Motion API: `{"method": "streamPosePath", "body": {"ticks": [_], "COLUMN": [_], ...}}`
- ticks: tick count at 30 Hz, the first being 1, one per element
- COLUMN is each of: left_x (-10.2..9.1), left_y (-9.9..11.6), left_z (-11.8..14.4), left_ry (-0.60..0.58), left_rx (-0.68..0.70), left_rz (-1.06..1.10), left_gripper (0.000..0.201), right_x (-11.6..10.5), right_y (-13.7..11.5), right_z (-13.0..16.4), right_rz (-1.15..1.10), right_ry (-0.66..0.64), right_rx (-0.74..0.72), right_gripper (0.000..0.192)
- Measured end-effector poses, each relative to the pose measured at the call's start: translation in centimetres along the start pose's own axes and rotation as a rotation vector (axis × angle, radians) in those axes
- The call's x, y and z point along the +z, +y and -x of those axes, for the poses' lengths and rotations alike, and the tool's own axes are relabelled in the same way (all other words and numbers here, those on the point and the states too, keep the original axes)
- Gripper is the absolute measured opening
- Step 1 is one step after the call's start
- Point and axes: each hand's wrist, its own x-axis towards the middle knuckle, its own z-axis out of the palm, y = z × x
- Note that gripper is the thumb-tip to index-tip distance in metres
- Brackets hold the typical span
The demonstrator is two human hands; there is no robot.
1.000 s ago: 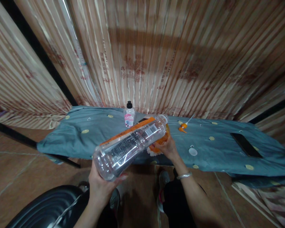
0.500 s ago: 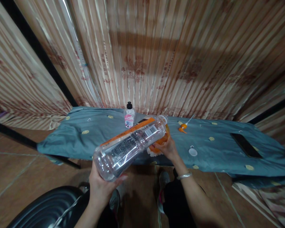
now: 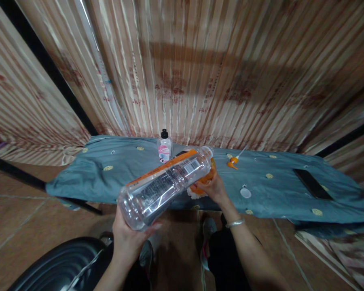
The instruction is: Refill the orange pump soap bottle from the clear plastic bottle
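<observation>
1. Head view: my left grip clamps the clear bottle, tilted, mouth over the desk.
2. Right grip holds an orange container, bottle partly hiding it.
3. Nearby: black-capped bottle, orange pump, white disc, phone.

A silver bangle circles the right wrist; black trousers and grey shoes, one pink-edged, show at bottom centre.

Pleated tan curtains hang around a brown floor.
</observation>
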Motion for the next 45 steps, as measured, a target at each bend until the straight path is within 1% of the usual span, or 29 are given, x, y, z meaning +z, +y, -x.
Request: {"method": "streamPosePath", "body": {"ticks": [2, 4, 8, 13, 18, 26, 31, 34, 38, 41, 45], "left_x": [-0.1, -0.1, 0.1, 0.4, 0.2, -0.3, 0.3, 0.5, 0.2, -0.2, -0.7], "left_y": [-0.2, -0.3, -0.1, 0.3, 0.3, -0.3, 0.4, 0.6, -0.1, -1.0, -1.8], "left_z": [-0.1, -0.1, 0.0, 0.3, 0.0, -0.5, 0.4, 0.6, 0.3, -0.2, -0.7], "left_ry": [-0.001, 0.023, 0.006, 0.043, -0.005, -0.025, 0.04, 0.043, 0.032, -0.004, -0.042], "left_rx": [-0.009, -0.009, -0.018, -0.052, -0.012, -0.047, -0.028, -0.036, -0.014, 0.005, -0.005], "left_rz": [0.01, 0.022, 0.046, 0.087, 0.045, 0.041, 0.056, 0.073, 0.059, 0.041, 0.067], "left_gripper": [0.096, 0.096, 0.091, 0.096, 0.089, 0.09, 0.093, 0.093, 0.09, 0.089, 0.089], "right_x": [0.0, 0.0, 0.0, 0.0, 0.1, -0.1, 0.0, 0.0, -0.1, -0.1, 0.0], "right_y": [0.0, 0.0, -0.1, 0.0, 0.1, -0.1, 0.2, 0.2, -0.2, -0.3, -0.2], "right_z": [0.0, 0.0, 0.0, 0.0, 0.0, 0.0, -0.1, 0.0, 0.0, 0.0, 0.0], "right_rz": [-0.004, -0.007, -0.007, -0.02, -0.014, 0.0, -0.05, -0.053, -0.033, -0.035, -0.052], "right_ry": [0.005, 0.012, 0.011, 0.002, 0.014, 0.001, -0.02, -0.016, 0.004, 0.004, 0.001], "right_rx": [-0.002, -0.011, -0.011, -0.015, -0.006, 0.007, 0.011, 0.0, 0.003, 0.01, 0.026], "right_gripper": [0.066, 0.066, 0.067, 0.069, 0.068, 0.069, 0.071, 0.069, 0.07, 0.071, 0.072]}}
